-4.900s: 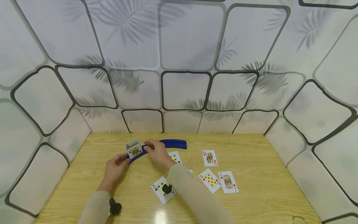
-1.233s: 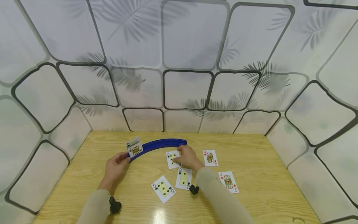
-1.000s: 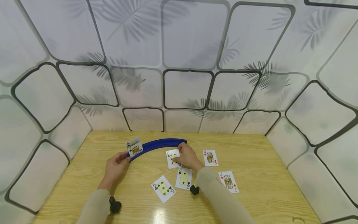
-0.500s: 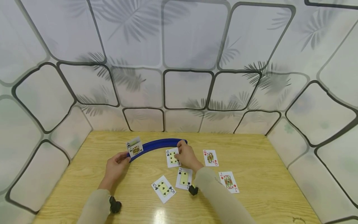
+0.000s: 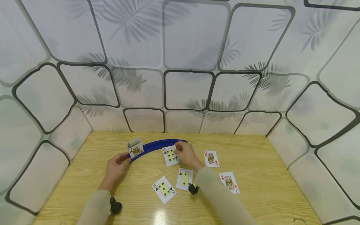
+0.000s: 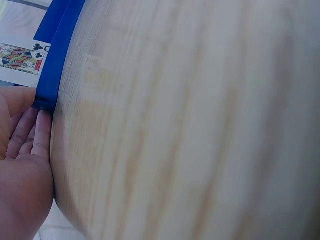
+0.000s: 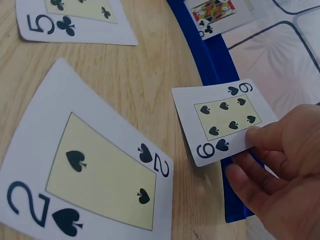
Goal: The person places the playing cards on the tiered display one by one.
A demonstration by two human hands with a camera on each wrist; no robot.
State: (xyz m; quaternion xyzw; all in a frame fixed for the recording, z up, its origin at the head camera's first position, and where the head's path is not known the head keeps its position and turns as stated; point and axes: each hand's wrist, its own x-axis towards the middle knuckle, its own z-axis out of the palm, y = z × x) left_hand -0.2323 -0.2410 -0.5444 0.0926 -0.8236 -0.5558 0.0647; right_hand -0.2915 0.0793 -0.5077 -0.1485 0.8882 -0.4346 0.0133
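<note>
In the head view my left hand pinches the left end of a curved blue card holder between thumb and fingers. A face card of clubs stands in that end, with another card partly hidden behind it. My right hand pinches the six of spades by its right edge, thumb on its face. The six is tilted, lifted off the table just in front of the holder. In the right wrist view the six of spades overlaps the blue card holder.
On the wooden table lie the two of spades and five of clubs, nearer me. To the right lie the queen of diamonds and jack of diamonds. A patterned wall rises behind the table.
My right hand has picked up the six of spades from the table and moved it left and up towards the holder. My left hand has stayed on the holder's end.
</note>
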